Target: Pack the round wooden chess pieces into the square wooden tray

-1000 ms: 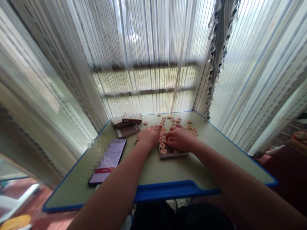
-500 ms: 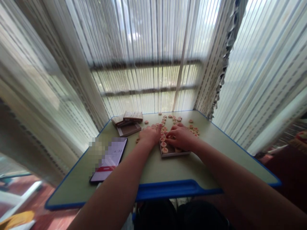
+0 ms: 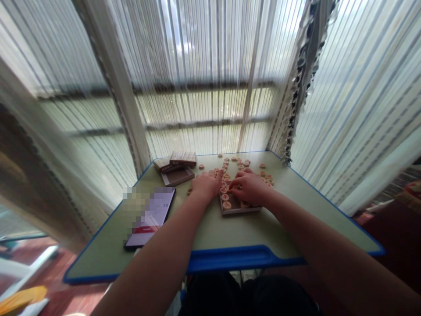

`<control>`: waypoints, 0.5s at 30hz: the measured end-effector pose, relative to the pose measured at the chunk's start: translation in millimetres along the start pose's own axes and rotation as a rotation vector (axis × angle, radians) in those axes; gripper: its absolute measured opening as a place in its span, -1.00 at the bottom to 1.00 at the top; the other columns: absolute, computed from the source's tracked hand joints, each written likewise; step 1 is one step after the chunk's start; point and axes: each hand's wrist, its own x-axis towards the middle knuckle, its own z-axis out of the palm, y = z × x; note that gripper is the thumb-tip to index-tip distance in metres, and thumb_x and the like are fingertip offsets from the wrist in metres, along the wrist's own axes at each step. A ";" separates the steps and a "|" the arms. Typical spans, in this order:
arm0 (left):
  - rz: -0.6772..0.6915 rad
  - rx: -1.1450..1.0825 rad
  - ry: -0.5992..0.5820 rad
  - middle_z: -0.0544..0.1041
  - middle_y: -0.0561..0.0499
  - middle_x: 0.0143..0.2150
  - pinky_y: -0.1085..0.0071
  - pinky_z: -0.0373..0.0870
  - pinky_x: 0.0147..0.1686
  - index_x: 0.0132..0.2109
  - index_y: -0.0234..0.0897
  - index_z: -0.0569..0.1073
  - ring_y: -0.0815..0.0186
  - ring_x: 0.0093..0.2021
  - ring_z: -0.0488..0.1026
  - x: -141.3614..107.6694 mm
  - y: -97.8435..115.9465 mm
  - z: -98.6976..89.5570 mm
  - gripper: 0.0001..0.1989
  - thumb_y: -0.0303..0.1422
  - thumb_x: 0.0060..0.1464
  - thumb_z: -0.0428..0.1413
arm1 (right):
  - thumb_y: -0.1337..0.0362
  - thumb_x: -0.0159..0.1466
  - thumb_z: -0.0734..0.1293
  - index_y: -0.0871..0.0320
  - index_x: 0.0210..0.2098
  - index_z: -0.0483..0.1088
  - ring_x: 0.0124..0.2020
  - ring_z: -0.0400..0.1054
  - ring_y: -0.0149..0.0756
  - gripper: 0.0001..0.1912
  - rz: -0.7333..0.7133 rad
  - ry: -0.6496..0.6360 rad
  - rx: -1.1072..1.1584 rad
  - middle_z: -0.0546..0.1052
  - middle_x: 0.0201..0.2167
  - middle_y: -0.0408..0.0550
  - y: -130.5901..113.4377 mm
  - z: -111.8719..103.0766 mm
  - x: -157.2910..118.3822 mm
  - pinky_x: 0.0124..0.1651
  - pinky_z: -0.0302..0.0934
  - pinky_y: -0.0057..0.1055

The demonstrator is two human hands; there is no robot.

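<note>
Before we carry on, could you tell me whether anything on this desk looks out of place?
One round wooden game piece lies alone on the tabletop, just left of the left hand, apart from the others scattered around the shallow tray.

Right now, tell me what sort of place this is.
Most likely a quiet corner of a home: sheer striped window curtains hang close on two sides, a small green-topped desk stands against them, and round wooden Chinese chess pieces lie scattered on it.
</note>
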 end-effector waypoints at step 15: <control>-0.016 0.016 0.017 0.45 -0.20 -0.07 0.11 0.30 -0.17 0.00 -0.17 0.38 0.01 -0.07 0.39 0.4 0.1 -0.2 -0.23 0.08 0.06 -0.56 | 0.18 0.17 0.25 0.03 -0.36 0.56 -0.27 0.20 -0.26 -0.77 -0.040 0.015 0.001 0.47 -0.37 -0.07 2.5 -0.5 2.4 -0.12 -0.05 -0.32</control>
